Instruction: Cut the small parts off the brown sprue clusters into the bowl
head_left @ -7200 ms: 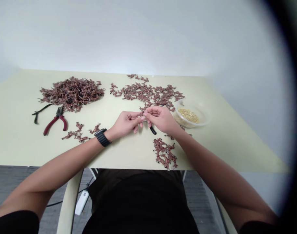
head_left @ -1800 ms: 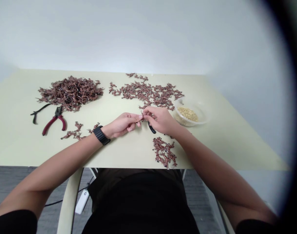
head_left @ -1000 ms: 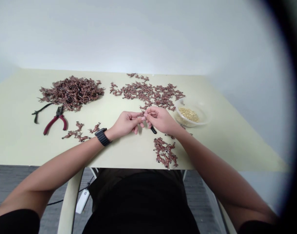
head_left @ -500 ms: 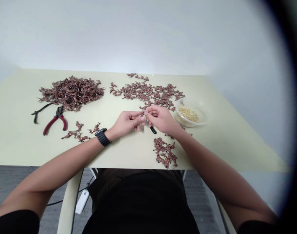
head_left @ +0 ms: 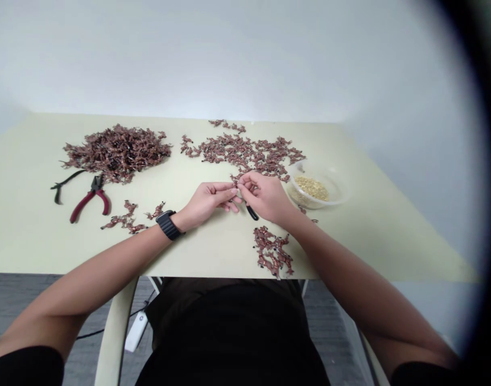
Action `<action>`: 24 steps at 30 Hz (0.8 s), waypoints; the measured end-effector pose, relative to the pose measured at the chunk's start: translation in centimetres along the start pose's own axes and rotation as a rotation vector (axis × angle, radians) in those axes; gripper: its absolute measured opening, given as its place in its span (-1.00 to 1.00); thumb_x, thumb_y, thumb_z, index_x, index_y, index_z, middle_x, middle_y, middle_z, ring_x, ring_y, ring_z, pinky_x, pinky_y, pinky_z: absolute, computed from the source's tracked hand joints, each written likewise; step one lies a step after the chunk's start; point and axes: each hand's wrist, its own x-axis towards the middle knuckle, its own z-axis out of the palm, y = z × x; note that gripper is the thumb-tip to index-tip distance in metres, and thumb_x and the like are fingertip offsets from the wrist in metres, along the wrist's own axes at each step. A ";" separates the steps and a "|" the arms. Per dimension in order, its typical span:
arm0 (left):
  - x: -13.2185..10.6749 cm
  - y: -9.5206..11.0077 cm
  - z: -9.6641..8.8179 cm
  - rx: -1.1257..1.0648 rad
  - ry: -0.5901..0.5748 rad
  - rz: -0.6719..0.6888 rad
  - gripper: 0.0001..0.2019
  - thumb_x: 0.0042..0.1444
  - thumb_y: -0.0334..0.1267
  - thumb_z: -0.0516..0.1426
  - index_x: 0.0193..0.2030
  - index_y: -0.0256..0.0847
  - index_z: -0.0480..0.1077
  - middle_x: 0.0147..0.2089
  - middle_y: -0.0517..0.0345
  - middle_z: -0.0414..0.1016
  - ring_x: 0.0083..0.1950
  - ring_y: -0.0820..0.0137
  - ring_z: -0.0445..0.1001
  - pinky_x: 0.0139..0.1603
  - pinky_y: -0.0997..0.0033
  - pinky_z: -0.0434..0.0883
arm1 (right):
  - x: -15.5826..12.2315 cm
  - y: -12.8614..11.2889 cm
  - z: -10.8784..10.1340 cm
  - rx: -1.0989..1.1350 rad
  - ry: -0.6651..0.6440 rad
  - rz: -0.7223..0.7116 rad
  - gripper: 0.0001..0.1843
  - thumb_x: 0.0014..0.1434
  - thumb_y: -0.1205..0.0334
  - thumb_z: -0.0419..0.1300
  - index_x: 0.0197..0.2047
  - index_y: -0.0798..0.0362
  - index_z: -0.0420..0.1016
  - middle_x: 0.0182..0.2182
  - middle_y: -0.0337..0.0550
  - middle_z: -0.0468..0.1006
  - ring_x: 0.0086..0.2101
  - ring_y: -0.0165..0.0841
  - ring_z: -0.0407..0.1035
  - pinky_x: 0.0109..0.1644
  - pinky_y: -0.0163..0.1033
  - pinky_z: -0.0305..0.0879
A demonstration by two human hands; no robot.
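Observation:
My left hand (head_left: 209, 202), with a dark watch (head_left: 169, 225) on its wrist, pinches a small brown animal-shaped figurine (head_left: 235, 183) between thumb and fingers. The fingertips of my right hand (head_left: 265, 195) meet it there, closed in a pinch. Whatever tiny part the right fingers hold is hidden. A black handle end (head_left: 252, 213) pokes out below the right hand; whether it is held or lies on the table cannot be made out. Just beyond both hands spreads a flat cluster of similar brown figurines (head_left: 245, 153).
At right stands a clear plastic bowl (head_left: 337, 199) of tiny gold-coloured pieces (head_left: 312, 188). A tall heap of brown figurines (head_left: 118, 150) lies at left, near red-handled pliers (head_left: 84, 206) and a black tool (head_left: 60, 190). Smaller groups lie front left (head_left: 126, 220) and near the front edge (head_left: 272, 252).
Both hands stay together at the figurine. The fingers have shifted slightly, and the left hand's lower fingers are stretched a little further right.

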 end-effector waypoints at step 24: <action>-0.3 0.6 0.3 0.081 -0.022 0.012 -0.67 0.30 -0.06 0.30 -0.09 -0.37 0.60 -0.11 -0.15 0.69 -0.27 0.41 0.65 -0.25 0.49 0.52 | 0.0 -0.2 -0.6 -0.089 -0.040 -0.065 -0.89 0.37 0.20 0.17 -0.18 0.01 0.49 -0.37 -0.17 0.61 -0.42 -0.35 0.42 -0.29 -0.22 0.29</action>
